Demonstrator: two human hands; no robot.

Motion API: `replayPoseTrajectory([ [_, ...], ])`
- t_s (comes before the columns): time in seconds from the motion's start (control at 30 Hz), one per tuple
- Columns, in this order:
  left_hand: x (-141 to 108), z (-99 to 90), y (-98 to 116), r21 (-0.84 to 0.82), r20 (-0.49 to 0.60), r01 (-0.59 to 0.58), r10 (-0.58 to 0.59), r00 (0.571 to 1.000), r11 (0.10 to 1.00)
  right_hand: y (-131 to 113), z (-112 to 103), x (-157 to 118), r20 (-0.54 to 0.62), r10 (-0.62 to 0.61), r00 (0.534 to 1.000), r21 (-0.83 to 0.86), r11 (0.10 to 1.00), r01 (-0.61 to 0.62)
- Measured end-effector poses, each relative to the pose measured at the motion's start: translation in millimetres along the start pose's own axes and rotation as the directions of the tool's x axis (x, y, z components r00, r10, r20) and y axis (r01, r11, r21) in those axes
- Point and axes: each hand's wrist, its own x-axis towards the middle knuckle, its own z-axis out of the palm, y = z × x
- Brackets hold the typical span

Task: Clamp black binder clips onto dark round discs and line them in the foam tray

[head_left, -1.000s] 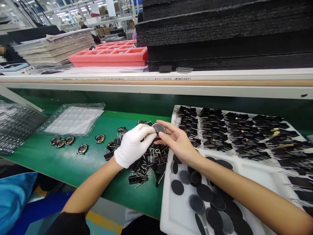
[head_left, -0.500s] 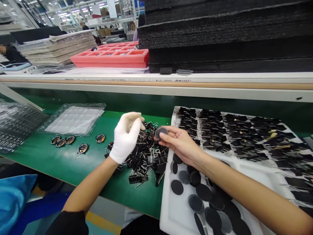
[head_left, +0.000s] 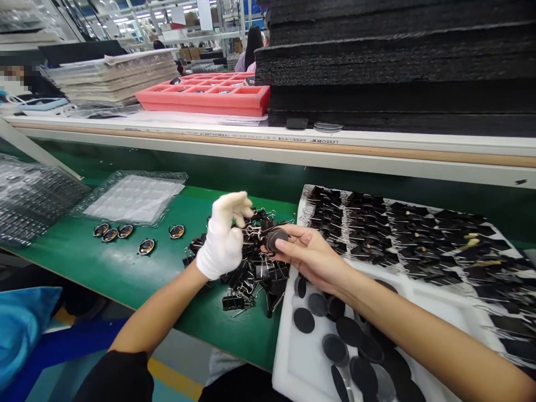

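Between the thumb and fingers of my right hand (head_left: 312, 251) is a round black disc (head_left: 276, 240), held over the pile. A binder clip (head_left: 254, 230) with silver handles sits at the disc's left edge and appears to grip it. My left hand (head_left: 224, 237), in a white glove, is open beside the clip, its thumb and fingers apart. Beneath both hands lies a heap of black binder clips (head_left: 262, 273), partly hidden by them. Below my right forearm, a white foam tray (head_left: 288, 357) holds several loose black discs (head_left: 349, 331).
Rows of clipped black pieces (head_left: 368, 223) fill a white tray at the right. Several small oval orange-centred parts (head_left: 146, 246) lie left on the green table (head_left: 167, 279), near a clear plastic tray (head_left: 129, 198). A shelf (head_left: 234, 139) carries a red foam tray (head_left: 205, 103) and black foam sheets (head_left: 377, 72).
My left hand has opened from a near-pinch and lifted its fingers off. The clip now shows at the edge of the disc in my right hand. The view has shifted slightly.
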Motion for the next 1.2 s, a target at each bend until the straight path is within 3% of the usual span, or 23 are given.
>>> replayPoseTrajectory([
  [0.03, 3, -4.0, 4, 0.084, 0.100, 0.094, -0.102, 0.990, 0.992, 0, -3, 0, -0.029, -0.052, 0.998, -0.052, 0.997, 0.050],
  [0.1, 8, -9.9, 13, 0.287, 0.286, 0.227, -0.309, 0.907, 0.931, -2, -8, -2, -0.060, -0.136, 0.989, -0.172, 0.977, 0.123],
  [0.13, 9, -11.2, 16, 0.361, 0.330, 0.257, -0.381, 0.864, 0.896, -3, -10, -2, -0.064, -0.161, 0.985, -0.227, 0.963, 0.142],
  [0.2, 11, -10.8, 21, 0.416, 0.350, 0.273, -0.430, 0.832, 0.867, -7, -13, -4, -0.054, -0.187, 0.981, -0.312, 0.936, 0.161],
  [0.4, 9, -4.1, 26, 0.411, 0.357, 0.296, -0.450, 0.819, 0.863, -16, -13, -6, 0.013, -0.193, 0.981, -0.440, 0.880, 0.179],
  [0.63, 0, -0.5, 18, 0.383, 0.331, 0.102, -0.239, 0.913, 0.918, -20, -13, -7, 0.062, -0.161, 0.985, -0.464, 0.869, 0.172],
  [0.73, -1, -1.6, 13, 0.367, 0.326, 0.066, -0.195, 0.925, 0.928, -32, -19, -8, 0.032, -0.200, 0.979, -0.527, 0.829, 0.187],
  [0.87, 1, -3.6, 11, 0.334, 0.374, 0.096, -0.225, 0.900, 0.938, -52, -27, -5, -0.027, -0.236, 0.971, -0.635, 0.755, 0.166],
  [0.97, -1, -2.6, 12, 0.304, 0.429, 0.084, -0.215, 0.877, 0.949, -61, -27, -2, -0.014, -0.173, 0.985, -0.682, 0.722, 0.117],
  [1.2, -3, -2.3, 11, 0.277, 0.527, 0.107, -0.244, 0.814, 0.955, -56, -26, 3, 0.036, -0.098, 0.995, -0.743, 0.663, 0.093],
])
